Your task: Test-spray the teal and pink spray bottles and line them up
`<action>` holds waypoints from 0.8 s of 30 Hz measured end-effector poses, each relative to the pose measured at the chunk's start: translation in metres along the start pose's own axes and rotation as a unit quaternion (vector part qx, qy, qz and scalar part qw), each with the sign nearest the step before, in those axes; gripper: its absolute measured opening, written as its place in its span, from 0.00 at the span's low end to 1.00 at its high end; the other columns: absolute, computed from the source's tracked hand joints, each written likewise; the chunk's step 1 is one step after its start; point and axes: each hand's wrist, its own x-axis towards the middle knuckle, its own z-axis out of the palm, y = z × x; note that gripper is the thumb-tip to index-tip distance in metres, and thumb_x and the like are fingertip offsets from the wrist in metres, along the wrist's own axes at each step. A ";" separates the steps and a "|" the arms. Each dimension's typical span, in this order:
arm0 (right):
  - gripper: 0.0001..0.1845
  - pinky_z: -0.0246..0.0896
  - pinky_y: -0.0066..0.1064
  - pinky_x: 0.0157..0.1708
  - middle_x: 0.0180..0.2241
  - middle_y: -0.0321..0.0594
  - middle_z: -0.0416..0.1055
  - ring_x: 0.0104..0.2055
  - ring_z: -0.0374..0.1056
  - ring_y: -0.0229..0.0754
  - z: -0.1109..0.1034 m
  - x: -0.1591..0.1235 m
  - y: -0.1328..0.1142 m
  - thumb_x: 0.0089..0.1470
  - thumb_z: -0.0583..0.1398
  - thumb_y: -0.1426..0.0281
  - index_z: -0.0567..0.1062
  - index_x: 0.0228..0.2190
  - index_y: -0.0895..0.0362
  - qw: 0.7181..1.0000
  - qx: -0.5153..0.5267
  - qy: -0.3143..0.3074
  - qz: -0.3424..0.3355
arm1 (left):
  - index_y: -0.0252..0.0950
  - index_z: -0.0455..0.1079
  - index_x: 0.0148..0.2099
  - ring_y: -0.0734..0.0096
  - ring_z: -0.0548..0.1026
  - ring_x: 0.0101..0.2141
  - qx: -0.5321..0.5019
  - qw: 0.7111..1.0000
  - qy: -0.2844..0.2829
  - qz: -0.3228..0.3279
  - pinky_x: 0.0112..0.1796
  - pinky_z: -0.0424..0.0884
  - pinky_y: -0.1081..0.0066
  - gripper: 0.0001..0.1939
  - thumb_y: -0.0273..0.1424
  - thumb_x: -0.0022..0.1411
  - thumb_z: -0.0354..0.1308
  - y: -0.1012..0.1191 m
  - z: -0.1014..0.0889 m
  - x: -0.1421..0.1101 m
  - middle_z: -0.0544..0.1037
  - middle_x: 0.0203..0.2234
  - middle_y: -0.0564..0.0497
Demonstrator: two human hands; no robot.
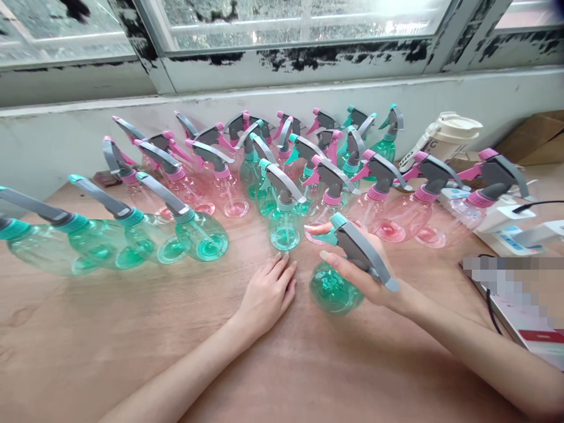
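The person's right hand holds a green spray bottle near the front of the group, its fingers closed around the neck beneath the grey and turquoise spray head; whether the bottle's base touches the desk cannot be told. The left hand lies palm down on the desk to the left of that bottle, its fingers close together, holding nothing, the tips just beside a standing green bottle. Four green bottles stand in a row farther left, and a row of pink bottles runs behind the right hand and off to the right. More pink and green bottles crowd toward the wall, with a white cup nearby.
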 end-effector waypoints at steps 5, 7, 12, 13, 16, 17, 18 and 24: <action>0.23 0.70 0.38 0.39 0.54 0.47 0.69 0.34 0.72 0.42 0.005 -0.005 0.002 0.59 0.60 0.64 0.68 0.55 0.50 0.999 0.024 0.037 -0.007 | 0.30 0.71 0.54 0.52 0.74 0.53 0.010 1.000 0.002 0.003 0.52 0.72 0.55 0.15 0.28 0.69 0.50 0.000 0.000 -0.001 0.76 0.52 0.38; 0.24 0.70 0.40 0.42 0.50 0.46 0.70 0.34 0.71 0.43 0.007 -0.005 0.003 0.59 0.60 0.65 0.66 0.57 0.52 0.999 0.034 0.041 0.008 | 0.30 0.72 0.54 0.52 0.74 0.53 0.015 1.000 0.003 0.003 0.53 0.72 0.55 0.15 0.28 0.69 0.50 0.000 0.001 -0.001 0.76 0.51 0.38; 0.23 0.69 0.41 0.43 0.38 0.43 0.72 0.35 0.71 0.45 0.007 -0.004 0.003 0.59 0.60 0.67 0.67 0.56 0.55 0.999 0.022 0.043 0.013 | 0.29 0.72 0.53 0.52 0.74 0.53 0.015 1.000 0.007 0.005 0.52 0.73 0.55 0.15 0.28 0.69 0.50 0.000 0.000 -0.001 0.76 0.51 0.37; 0.22 0.68 0.41 0.43 0.37 0.42 0.72 0.34 0.71 0.45 0.006 -0.004 0.003 0.59 0.60 0.67 0.68 0.55 0.55 0.999 0.013 0.041 0.010 | 0.29 0.72 0.53 0.52 0.74 0.53 0.015 1.000 0.006 0.005 0.52 0.73 0.55 0.15 0.28 0.69 0.50 -0.001 0.000 -0.001 0.76 0.51 0.38; 0.21 0.68 0.39 0.41 0.38 0.41 0.73 0.34 0.70 0.44 0.006 -0.004 0.003 0.59 0.60 0.69 0.69 0.54 0.55 0.999 0.014 0.038 -0.001 | 0.30 0.71 0.54 0.52 0.74 0.53 0.013 1.000 0.000 0.003 0.53 0.72 0.55 0.15 0.28 0.69 0.50 -0.001 0.000 -0.001 0.76 0.52 0.38; 0.20 0.68 0.38 0.40 0.39 0.41 0.73 0.33 0.70 0.43 0.006 -0.004 0.003 0.59 0.59 0.70 0.69 0.53 0.54 0.999 0.020 0.040 -0.004 | 0.29 0.71 0.54 0.52 0.73 0.53 0.012 1.000 -0.002 0.003 0.53 0.72 0.55 0.15 0.28 0.68 0.50 -0.001 0.000 -0.001 0.76 0.52 0.38; 0.20 0.68 0.36 0.39 0.39 0.41 0.73 0.32 0.70 0.41 0.006 -0.004 0.003 0.59 0.59 0.70 0.69 0.53 0.54 0.999 0.025 0.039 -0.001 | 0.29 0.71 0.54 0.52 0.73 0.54 0.011 1.000 -0.005 0.003 0.53 0.72 0.56 0.15 0.28 0.68 0.51 -0.001 -0.001 -0.001 0.76 0.52 0.38; 0.03 0.62 0.29 0.27 0.28 0.34 0.68 0.24 0.62 0.34 0.002 0.000 -0.004 0.60 0.58 0.71 0.71 0.38 0.55 1.000 0.031 0.002 -0.007 | 0.30 0.72 0.54 0.52 0.73 0.53 0.012 1.000 -0.005 -0.001 0.53 0.72 0.55 0.15 0.28 0.69 0.50 0.000 -0.001 0.000 0.76 0.52 0.38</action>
